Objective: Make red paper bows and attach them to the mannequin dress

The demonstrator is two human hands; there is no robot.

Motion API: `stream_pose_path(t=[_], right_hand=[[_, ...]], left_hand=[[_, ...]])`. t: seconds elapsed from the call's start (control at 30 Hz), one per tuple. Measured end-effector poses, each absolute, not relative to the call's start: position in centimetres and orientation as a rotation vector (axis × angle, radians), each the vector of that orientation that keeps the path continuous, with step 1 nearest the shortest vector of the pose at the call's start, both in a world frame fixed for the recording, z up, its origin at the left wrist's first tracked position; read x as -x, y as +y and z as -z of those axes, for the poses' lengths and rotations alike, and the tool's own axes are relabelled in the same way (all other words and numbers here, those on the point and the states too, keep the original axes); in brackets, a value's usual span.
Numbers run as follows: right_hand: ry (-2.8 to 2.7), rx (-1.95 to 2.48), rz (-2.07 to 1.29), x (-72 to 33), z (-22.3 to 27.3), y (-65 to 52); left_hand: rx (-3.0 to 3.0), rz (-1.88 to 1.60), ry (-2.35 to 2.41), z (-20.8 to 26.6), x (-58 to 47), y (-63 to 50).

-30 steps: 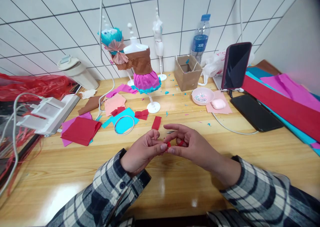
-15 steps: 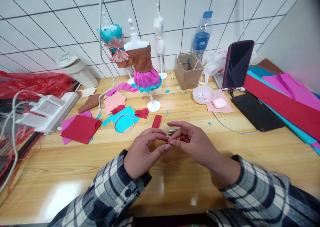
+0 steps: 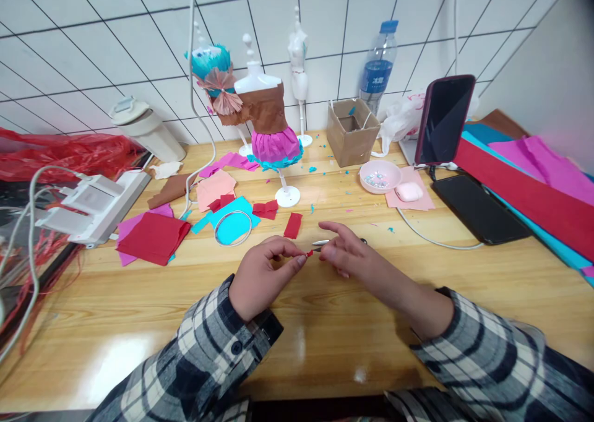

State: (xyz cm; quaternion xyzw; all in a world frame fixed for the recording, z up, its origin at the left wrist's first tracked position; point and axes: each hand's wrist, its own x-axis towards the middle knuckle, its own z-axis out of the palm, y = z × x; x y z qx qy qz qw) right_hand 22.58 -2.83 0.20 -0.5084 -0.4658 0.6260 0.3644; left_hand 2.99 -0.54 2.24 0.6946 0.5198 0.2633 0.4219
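At the centre of the frame, the person's left hand [image 3: 264, 276] pinches a small twisted scrap of red crepe paper [image 3: 309, 254] between thumb and forefinger, just above the tabletop [image 3: 297, 348]. The right hand [image 3: 355, 258], right of centre, has its fingers loosely spread, with nothing visible between them, just beside the scissors [image 3: 321, 243]. The scrap should be nearly weightless, soft and easily crushed or torn, not slippery; a light fingertip hold on its gathered end would suit it best.
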Motion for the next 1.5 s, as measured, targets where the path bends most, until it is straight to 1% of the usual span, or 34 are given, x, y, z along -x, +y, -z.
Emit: stream_pose_path(t=[0.1,0.2,0.27,0.37,0.47,0.6,0.8,0.9,1.03,1.2,1.5], right_hand=[[-1.004,1.207,-1.743,-22.9,-0.1,-2.4],[-1.079,1.105,-1.787,-23.1,-0.3,-2.3],[-1.106,0.952,-1.831,-23.1,-0.6,-2.5],[-1.048,0.701,-1.880,-23.2,-0.9,-2.9],[-1.013,0.696,-1.937,-23.4,-1.1,-3.1],[-1.053,0.818,-1.956,-23.5,-1.3,-2.9],[-1.143,0.879,-1.910,-23.2,-1.4,-2.9],[-1.209,0.979,-1.848,-23.0,-1.2,-3.1],[-1.167,1.061,-1.836,-22.7,-0.7,-3.1],[-1.303,1.242,-1.636,-22.1,-0.3,-2.9],[-1.315,1.401,-1.475,-22.4,-0.3,-2.5]], left_hand=[[-1.599,-0.692,1.299,-1.8,-2.8,-0.2],[-1.411,-0.764,1.259,-1.6,-2.6,-0.2],[-1.141,-0.791,1.137,-1.6,-2.5,-0.5],[-0.716,-0.641,0.813,-1.6,-2.5,-0.9],[-0.563,-0.489,0.650,-1.6,-2.5,-1.2],[-0.523,-0.495,0.713,-1.2,-2.5,-1.2],[-0.479,-0.521,0.753,-1.1,-2.6,-1.1],[-0.441,-0.567,0.797,-1.3,-2.7,-1.0],[-0.498,-0.633,0.894,-1.1,-3.1,-1.1],[-0.718,-0.706,0.978,-0.6,-3.7,-1.3],[-0.871,-0.743,1.075,-0.3,-3.9,-1.4]])
